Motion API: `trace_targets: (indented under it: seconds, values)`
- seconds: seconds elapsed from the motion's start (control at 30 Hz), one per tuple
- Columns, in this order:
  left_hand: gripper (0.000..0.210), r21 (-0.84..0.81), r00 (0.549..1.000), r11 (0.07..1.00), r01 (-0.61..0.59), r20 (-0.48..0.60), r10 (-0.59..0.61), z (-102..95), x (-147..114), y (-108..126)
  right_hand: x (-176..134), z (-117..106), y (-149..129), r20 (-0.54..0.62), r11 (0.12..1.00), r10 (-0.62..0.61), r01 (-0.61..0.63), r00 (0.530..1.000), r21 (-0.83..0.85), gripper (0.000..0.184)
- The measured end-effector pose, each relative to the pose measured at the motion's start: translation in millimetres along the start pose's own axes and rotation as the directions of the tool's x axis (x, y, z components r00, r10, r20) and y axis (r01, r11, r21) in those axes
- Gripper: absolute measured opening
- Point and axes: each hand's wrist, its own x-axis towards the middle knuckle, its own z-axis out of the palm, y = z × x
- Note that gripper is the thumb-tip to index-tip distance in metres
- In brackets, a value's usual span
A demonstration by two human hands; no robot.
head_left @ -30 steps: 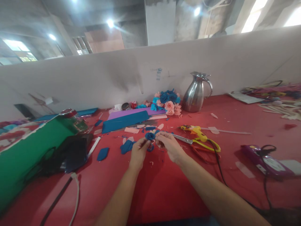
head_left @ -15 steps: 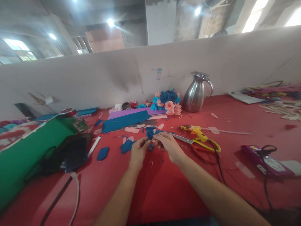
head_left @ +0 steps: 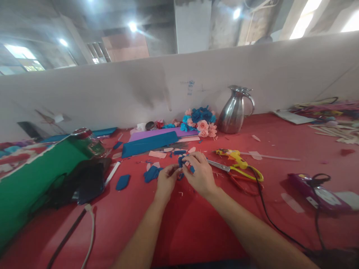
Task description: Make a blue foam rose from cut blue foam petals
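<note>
Between my two hands is a small blue paper flower (head_left: 181,161), partly hidden by the fingers. My left hand (head_left: 167,178) pinches it from below, thumb and fingers pressed together. Curled around its right side, my right hand (head_left: 200,172) has its fingertips on the blue petals. Cut blue petals (head_left: 152,174) lie left of my left hand, and a neat stack of blue pieces (head_left: 122,182) is farther left. Scissors (head_left: 238,172) with yellow and red handles lie just right of my right hand, beside a yellow glue gun (head_left: 235,157).
Behind the hands lie a blue paper sheet (head_left: 151,145) and a bunch of paper roses (head_left: 200,121). A steel jug (head_left: 232,112) stands by the white partition. A green box (head_left: 30,186) is at left, a purple device (head_left: 318,192) with cables at right. Paper scraps litter the red table.
My right hand has turned and lifted its fingers over the flower, covering more of it. The flower has tilted and shifted slightly right. My left hand stays nearly in place.
</note>
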Motion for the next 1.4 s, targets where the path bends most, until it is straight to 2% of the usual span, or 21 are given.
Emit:
trace_targets:
  seconds: [0.1, 0.27, 0.6, 1.0, 1.23, 1.4]
  values:
    - [0.021, 0.013, 1.0, 1.0, -0.002, 0.019, 0.002, 0.1, 0.5, -0.1, 1.2, -1.0, 0.1, 0.005, 0.999, 0.002, -0.001, 1.0, -0.032, 0.016]
    - [0.021, 0.041, 1.0, 0.999, -0.012, 0.026, 0.011, -1.2, 0.7, -0.9, 2.5, -0.3, 0.1, -0.002, 1.0, 0.015, -0.015, 1.0, 0.024, 0.01]
    - [0.022, 0.069, 0.998, 0.997, -0.041, 0.039, 0.039, -2.0, 0.9, -2.9, 2.5, 1.8, 2.9, 0.005, 0.998, -0.009, 0.009, 1.0, 0.057, 0.01]
    - [0.024, 0.055, 0.999, 0.998, -0.031, 0.034, 0.029, -2.2, 0.5, -0.8, 4.5, -2.0, -0.9, 0.041, 0.99, 0.035, -0.04, 0.999, 0.137, 0.011]
    - [0.024, 0.049, 1.0, 0.999, -0.014, 0.017, 0.013, -2.2, 1.0, -2.6, 3.3, 0.0, 2.7, 0.058, 0.997, 0.024, -0.028, 0.998, 0.071, 0.018]
    - [0.024, 0.067, 0.999, 0.998, -0.009, 0.033, 0.007, -1.2, 0.9, 0.1, 3.8, -0.3, 3.2, 0.061, 0.996, 0.038, -0.042, 0.997, 0.077, 0.011]
